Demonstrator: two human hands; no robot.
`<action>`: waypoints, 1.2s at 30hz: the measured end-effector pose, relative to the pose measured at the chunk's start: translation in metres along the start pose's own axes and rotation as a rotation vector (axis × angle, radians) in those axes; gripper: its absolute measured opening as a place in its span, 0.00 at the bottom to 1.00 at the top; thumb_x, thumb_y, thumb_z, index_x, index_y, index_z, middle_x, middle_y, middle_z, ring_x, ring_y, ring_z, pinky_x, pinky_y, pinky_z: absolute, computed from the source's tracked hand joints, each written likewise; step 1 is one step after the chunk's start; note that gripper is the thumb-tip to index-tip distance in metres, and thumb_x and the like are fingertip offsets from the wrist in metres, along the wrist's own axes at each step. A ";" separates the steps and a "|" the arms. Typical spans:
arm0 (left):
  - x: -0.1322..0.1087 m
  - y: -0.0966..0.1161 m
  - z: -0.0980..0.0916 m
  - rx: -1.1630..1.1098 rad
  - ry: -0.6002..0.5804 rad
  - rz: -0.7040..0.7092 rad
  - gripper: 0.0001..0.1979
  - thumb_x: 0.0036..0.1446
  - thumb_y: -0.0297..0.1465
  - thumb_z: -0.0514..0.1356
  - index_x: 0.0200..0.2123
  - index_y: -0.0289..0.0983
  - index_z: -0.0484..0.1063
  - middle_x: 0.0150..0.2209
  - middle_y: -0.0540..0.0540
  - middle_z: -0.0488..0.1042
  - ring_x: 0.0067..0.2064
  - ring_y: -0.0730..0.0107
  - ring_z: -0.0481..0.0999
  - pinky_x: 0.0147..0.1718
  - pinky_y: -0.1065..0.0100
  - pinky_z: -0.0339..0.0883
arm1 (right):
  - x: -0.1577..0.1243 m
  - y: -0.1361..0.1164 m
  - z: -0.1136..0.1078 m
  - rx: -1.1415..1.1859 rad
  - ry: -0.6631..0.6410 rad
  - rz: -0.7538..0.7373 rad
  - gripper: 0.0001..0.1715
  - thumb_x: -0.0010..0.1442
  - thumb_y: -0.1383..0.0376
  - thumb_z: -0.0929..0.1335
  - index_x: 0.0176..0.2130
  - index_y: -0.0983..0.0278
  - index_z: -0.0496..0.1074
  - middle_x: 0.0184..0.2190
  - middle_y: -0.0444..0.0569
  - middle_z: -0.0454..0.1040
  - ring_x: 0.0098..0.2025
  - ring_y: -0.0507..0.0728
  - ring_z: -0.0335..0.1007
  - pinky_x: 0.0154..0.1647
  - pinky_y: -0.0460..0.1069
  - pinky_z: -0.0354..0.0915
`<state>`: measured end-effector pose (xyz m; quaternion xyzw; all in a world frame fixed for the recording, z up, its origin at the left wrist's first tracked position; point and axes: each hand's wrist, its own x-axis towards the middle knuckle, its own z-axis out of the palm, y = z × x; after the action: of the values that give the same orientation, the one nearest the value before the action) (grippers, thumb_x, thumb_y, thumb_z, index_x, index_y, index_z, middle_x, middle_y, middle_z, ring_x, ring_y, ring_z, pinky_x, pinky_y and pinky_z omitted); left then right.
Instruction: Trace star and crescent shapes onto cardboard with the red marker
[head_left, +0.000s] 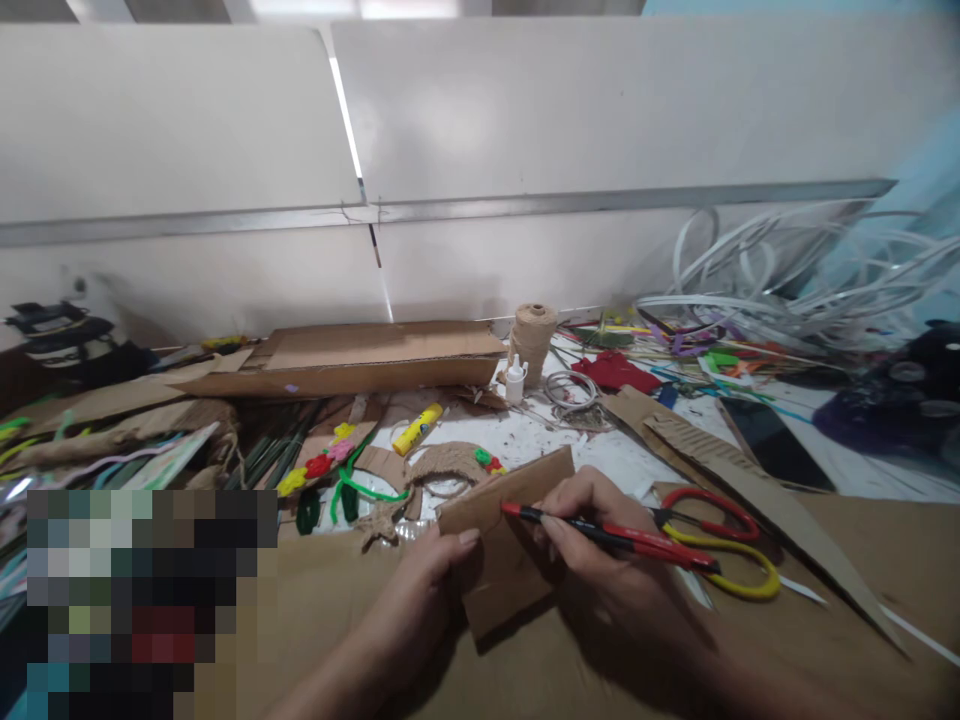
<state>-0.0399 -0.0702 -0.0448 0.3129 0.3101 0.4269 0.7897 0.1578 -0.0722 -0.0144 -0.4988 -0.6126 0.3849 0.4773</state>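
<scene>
A small piece of brown cardboard [517,575] is held tilted in my left hand [431,575], thumb on its front face and fingers hidden behind. My right hand [600,545] grips a red and black pen [611,535], its tip at the cardboard's upper part. Just right of that hand lie scissors with one red and one yellow handle [742,570]; their blades are mostly hidden. Beyond the cardboard are a curved, twine-wrapped piece [442,462], a twine-covered star [384,525] and a yellow glue stick [418,430].
A long cardboard box [375,350] stands at the back, beside a twine spool [532,335] and a white bottle [515,382]. A phone [776,440] and long cardboard strips [765,500] lie right. White cable loops [750,260] fill the back right. Pixelation hides the lower left.
</scene>
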 end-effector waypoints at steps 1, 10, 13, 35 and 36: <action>0.000 0.000 0.001 -0.001 -0.002 -0.001 0.29 0.57 0.41 0.70 0.58 0.30 0.79 0.43 0.33 0.84 0.44 0.45 0.84 0.46 0.56 0.74 | 0.000 -0.001 0.001 0.007 -0.001 0.006 0.12 0.72 0.60 0.69 0.35 0.58 0.68 0.29 0.41 0.69 0.29 0.54 0.63 0.27 0.49 0.60; -0.002 -0.002 0.001 -0.021 0.034 0.010 0.27 0.57 0.39 0.70 0.57 0.30 0.79 0.43 0.33 0.84 0.45 0.46 0.84 0.45 0.57 0.74 | -0.001 0.006 0.000 0.096 -0.004 0.032 0.15 0.71 0.57 0.71 0.34 0.58 0.68 0.28 0.41 0.69 0.28 0.54 0.62 0.26 0.48 0.60; -0.002 -0.003 0.002 -0.029 0.024 0.018 0.25 0.59 0.37 0.69 0.57 0.30 0.79 0.44 0.32 0.84 0.46 0.45 0.83 0.46 0.57 0.74 | -0.004 0.006 0.000 0.150 0.010 0.023 0.13 0.73 0.58 0.70 0.36 0.58 0.68 0.29 0.41 0.68 0.28 0.53 0.61 0.26 0.47 0.60; -0.003 0.000 0.004 -0.028 0.019 0.015 0.26 0.59 0.38 0.69 0.56 0.30 0.79 0.44 0.32 0.84 0.46 0.45 0.83 0.47 0.56 0.74 | -0.003 0.001 -0.002 0.037 0.002 0.040 0.14 0.72 0.59 0.69 0.34 0.58 0.67 0.29 0.42 0.68 0.29 0.55 0.62 0.28 0.49 0.60; -0.003 -0.001 0.004 -0.029 0.017 0.011 0.26 0.59 0.38 0.69 0.56 0.30 0.79 0.44 0.32 0.83 0.46 0.45 0.83 0.46 0.56 0.74 | -0.003 -0.001 -0.001 0.026 0.012 0.038 0.14 0.73 0.59 0.69 0.34 0.58 0.66 0.29 0.42 0.68 0.29 0.55 0.62 0.28 0.49 0.60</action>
<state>-0.0378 -0.0740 -0.0420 0.2995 0.3089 0.4385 0.7891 0.1593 -0.0749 -0.0141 -0.5065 -0.5951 0.3989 0.4798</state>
